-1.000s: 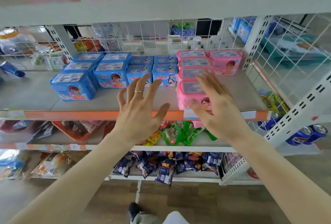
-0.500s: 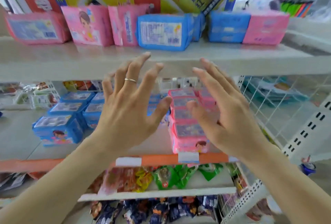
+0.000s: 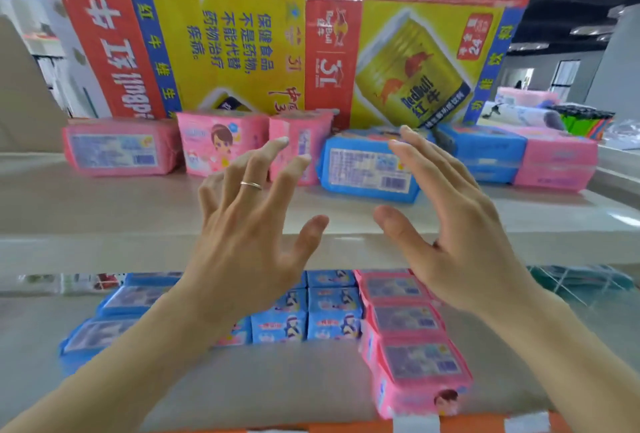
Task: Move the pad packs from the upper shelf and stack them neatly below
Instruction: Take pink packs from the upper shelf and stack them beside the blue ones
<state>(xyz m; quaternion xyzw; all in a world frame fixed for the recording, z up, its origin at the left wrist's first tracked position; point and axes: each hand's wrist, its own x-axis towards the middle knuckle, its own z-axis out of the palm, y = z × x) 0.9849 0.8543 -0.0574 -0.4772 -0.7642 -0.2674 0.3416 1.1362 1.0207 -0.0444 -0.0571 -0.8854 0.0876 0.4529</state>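
Several pad packs lie on the upper shelf (image 3: 104, 217): a pink pack (image 3: 117, 147) at the left, two upright pink packs (image 3: 218, 141), a blue pack (image 3: 363, 169) in the middle, more blue packs (image 3: 485, 152) and a pink pack (image 3: 554, 162) at the right. My left hand (image 3: 249, 224) and my right hand (image 3: 446, 221) are raised with fingers spread, empty, on either side of the middle blue pack and short of it. On the lower shelf (image 3: 277, 380) stand rows of blue packs (image 3: 311, 311) and a column of pink packs (image 3: 408, 339).
Flattened red and yellow drink cartons (image 3: 242, 44) stand behind the packs on the upper shelf. An orange price strip (image 3: 346, 427) edges the lower shelf. A wire divider (image 3: 581, 283) closes the lower shelf's right side. Other goods (image 3: 554, 113) lie far right.
The view has tilted up from the lower shelf to the upper one. Both open hands rose with it and now reach toward the middle blue pack.
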